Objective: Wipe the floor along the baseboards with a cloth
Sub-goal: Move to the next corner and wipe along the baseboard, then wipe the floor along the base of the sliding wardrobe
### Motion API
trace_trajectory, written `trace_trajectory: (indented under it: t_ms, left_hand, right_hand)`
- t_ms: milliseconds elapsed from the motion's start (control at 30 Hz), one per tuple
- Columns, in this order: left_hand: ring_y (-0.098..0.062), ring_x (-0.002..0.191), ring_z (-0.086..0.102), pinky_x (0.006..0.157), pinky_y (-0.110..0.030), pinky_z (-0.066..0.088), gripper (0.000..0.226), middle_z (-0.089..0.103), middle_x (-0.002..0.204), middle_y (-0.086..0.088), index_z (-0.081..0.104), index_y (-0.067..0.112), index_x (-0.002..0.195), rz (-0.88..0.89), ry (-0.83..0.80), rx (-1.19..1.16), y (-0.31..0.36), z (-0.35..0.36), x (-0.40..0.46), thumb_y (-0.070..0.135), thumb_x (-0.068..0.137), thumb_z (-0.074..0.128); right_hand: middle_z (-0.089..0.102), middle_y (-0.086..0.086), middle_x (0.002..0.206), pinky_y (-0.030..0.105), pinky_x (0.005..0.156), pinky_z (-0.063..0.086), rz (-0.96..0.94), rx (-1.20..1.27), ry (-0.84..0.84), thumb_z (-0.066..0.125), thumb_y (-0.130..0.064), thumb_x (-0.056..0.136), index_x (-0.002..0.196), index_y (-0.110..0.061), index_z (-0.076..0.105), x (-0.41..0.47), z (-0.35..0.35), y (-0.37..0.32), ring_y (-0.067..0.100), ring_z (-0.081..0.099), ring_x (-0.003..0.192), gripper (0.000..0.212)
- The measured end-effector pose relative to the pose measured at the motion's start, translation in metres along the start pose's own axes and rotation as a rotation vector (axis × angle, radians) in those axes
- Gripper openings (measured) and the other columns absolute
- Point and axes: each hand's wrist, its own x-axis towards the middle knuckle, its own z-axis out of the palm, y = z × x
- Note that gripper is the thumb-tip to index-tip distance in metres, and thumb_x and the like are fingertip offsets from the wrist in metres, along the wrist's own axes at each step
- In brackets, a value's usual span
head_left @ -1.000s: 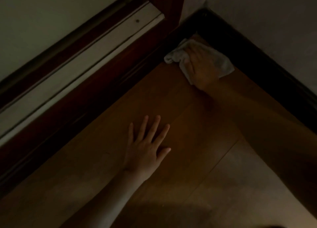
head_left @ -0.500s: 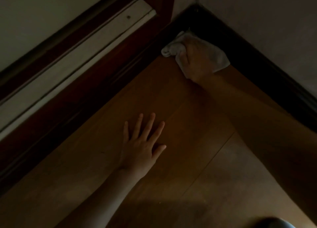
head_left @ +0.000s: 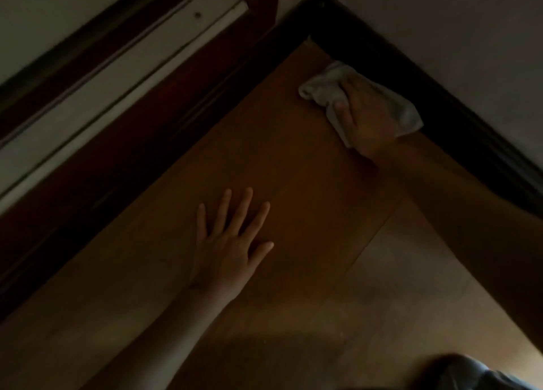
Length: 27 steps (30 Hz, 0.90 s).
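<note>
A pale crumpled cloth (head_left: 320, 91) lies on the wooden floor (head_left: 293, 184), right against the dark baseboard (head_left: 440, 107) on the right wall, a short way out from the corner. My right hand (head_left: 367, 116) sits on top of the cloth with bent fingers and holds it down on the floor. The cloth bunches out past the fingertips and on the baseboard side. Nearer to me, my left hand (head_left: 232, 243) lies flat on the floor with its fingers spread and nothing in it.
A dark reddish door frame (head_left: 147, 143) with a pale sill (head_left: 117, 75) runs along the left side and meets the baseboard at the corner (head_left: 311, 37). Light walls rise above both. Something dark and rounded (head_left: 470, 372) shows at the bottom right. The light is dim.
My right hand has drawn the cloth out of the corner and back along the right baseboard towards me. My left hand has stayed planted on the floor.
</note>
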Motion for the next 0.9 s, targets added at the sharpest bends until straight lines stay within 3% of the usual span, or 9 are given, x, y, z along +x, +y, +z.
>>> trace_trajectory:
  t_ms: [133, 233, 333, 433, 500, 567, 633, 700, 900]
  left_hand:
    - [-0.029, 0.149, -0.001, 0.115, -0.062, 0.007, 0.065, 0.000, 0.163, 0.001, 0.009, 0.036, 0.153, -0.002, 0.005, 0.006, 0.000, -0.001, 0.000, 0.068, 0.096, 0.006]
    - [-0.029, 0.149, 0.001, 0.114, -0.061, 0.007, 0.065, 0.001, 0.163, 0.001, 0.009, 0.036, 0.153, -0.004, 0.016, 0.007, 0.000, -0.001, 0.000, 0.067, 0.096, 0.007]
    - [-0.031, 0.149, 0.006, 0.114, -0.062, 0.009, 0.065, 0.006, 0.163, 0.000, 0.014, 0.036, 0.153, -0.004, 0.012, 0.020, 0.000, 0.000, 0.000, 0.067, 0.097, 0.010]
    - [-0.031, 0.149, 0.007, 0.114, -0.062, 0.011, 0.065, 0.009, 0.163, 0.000, 0.016, 0.036, 0.153, -0.009, 0.021, 0.023, 0.000, -0.001, 0.001, 0.067, 0.096, 0.012]
    - [-0.031, 0.148, 0.011, 0.113, -0.063, 0.013, 0.064, 0.012, 0.163, 0.000, 0.019, 0.037, 0.153, -0.009, 0.025, 0.019, 0.000, -0.001, 0.001, 0.066, 0.096, 0.013]
    - [-0.031, 0.147, 0.014, 0.112, -0.062, 0.016, 0.063, 0.017, 0.162, -0.001, 0.023, 0.036, 0.151, -0.011, 0.020, 0.021, 0.002, -0.004, 0.001, 0.066, 0.096, 0.017]
    - [-0.032, 0.147, 0.017, 0.110, -0.063, 0.020, 0.063, 0.020, 0.161, -0.001, 0.024, 0.036, 0.151, -0.015, 0.002, 0.031, 0.003, -0.007, 0.001, 0.066, 0.095, 0.019]
    - [-0.032, 0.147, 0.016, 0.109, -0.064, 0.023, 0.064, 0.017, 0.162, -0.001, 0.023, 0.036, 0.151, -0.025, -0.023, 0.044, 0.004, -0.008, 0.001, 0.066, 0.095, 0.016]
    - [-0.035, 0.146, 0.019, 0.106, -0.065, 0.027, 0.066, 0.018, 0.162, -0.003, 0.022, 0.035, 0.152, -0.037, -0.128, 0.052, 0.006, -0.016, 0.006, 0.064, 0.093, 0.022]
  right_hand:
    - [0.036, 0.017, 0.151, 0.036, 0.118, 0.019, -0.034, -0.011, -0.077, 0.014, -0.058, 0.097, 0.145, -0.002, 0.035, 0.045, 0.018, -0.010, 0.027, 0.033, 0.140, 0.077]
    - [0.030, 0.018, 0.154, 0.034, 0.119, 0.014, -0.012, -0.010, -0.111, 0.023, -0.050, 0.100, 0.148, -0.003, 0.031, 0.035, 0.015, -0.004, 0.029, 0.028, 0.143, 0.068]
    - [0.031, 0.020, 0.152, 0.037, 0.119, 0.013, -0.143, -0.068, -0.130, 0.032, -0.041, 0.104, 0.147, 0.000, 0.030, 0.000, 0.009, 0.015, 0.031, 0.027, 0.142, 0.059]
    - [0.038, 0.024, 0.147, 0.047, 0.116, 0.024, -0.197, -0.129, -0.257, 0.022, -0.044, 0.105, 0.144, 0.003, 0.035, 0.013, 0.007, 0.020, 0.035, 0.035, 0.138, 0.062]
    - [0.033, 0.024, 0.150, 0.042, 0.119, 0.017, -0.152, -0.075, -0.267, 0.017, -0.048, 0.103, 0.146, 0.003, 0.030, 0.039, 0.008, 0.010, 0.034, 0.031, 0.140, 0.068]
    - [0.025, 0.022, 0.154, 0.029, 0.117, 0.009, -0.087, -0.048, -0.297, 0.026, -0.037, 0.105, 0.148, 0.003, 0.024, 0.065, 0.008, -0.007, 0.031, 0.025, 0.143, 0.059]
    - [0.032, 0.024, 0.150, 0.020, 0.112, 0.011, -0.096, 0.024, -0.319, 0.031, -0.032, 0.103, 0.144, 0.005, 0.030, 0.081, 0.011, -0.018, 0.033, 0.031, 0.139, 0.055]
    - [0.032, 0.023, 0.150, 0.024, 0.113, 0.012, -0.137, 0.047, -0.347, 0.024, -0.043, 0.097, 0.145, 0.004, 0.029, 0.085, 0.011, -0.018, 0.032, 0.031, 0.139, 0.067]
    - [0.004, 0.017, 0.159, 0.037, 0.119, 0.005, -0.275, -0.154, -0.619, 0.024, -0.060, 0.094, 0.152, -0.002, 0.003, 0.102, -0.013, -0.004, 0.027, 0.007, 0.147, 0.085]
